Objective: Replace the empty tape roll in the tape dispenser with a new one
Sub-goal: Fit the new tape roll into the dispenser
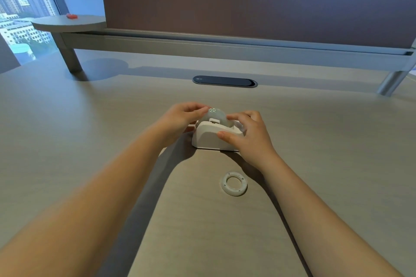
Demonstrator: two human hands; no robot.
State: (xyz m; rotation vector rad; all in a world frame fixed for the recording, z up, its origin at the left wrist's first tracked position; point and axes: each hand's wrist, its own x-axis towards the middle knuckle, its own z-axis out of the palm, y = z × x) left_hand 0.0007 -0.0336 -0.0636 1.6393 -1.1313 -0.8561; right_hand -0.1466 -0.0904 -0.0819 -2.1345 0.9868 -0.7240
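A white tape dispenser (209,136) stands on the desk in the middle of the view. A new roll of translucent tape (215,116) sits in its top, sticking up above the body. My left hand (182,117) pinches the roll's left side with its fingertips. My right hand (245,132) grips the dispenser's right end, thumb on the near side wall and fingers over the top next to the roll. The empty white tape core (234,184) lies flat on the desk, nearer to me than the dispenser.
A dark oval cable hatch (225,81) is set in the desk (90,141) behind the dispenser. A raised shelf rail (225,48) on metal legs runs across the back below a partition. A round side shelf (67,22) at left carries a small red object (72,16).
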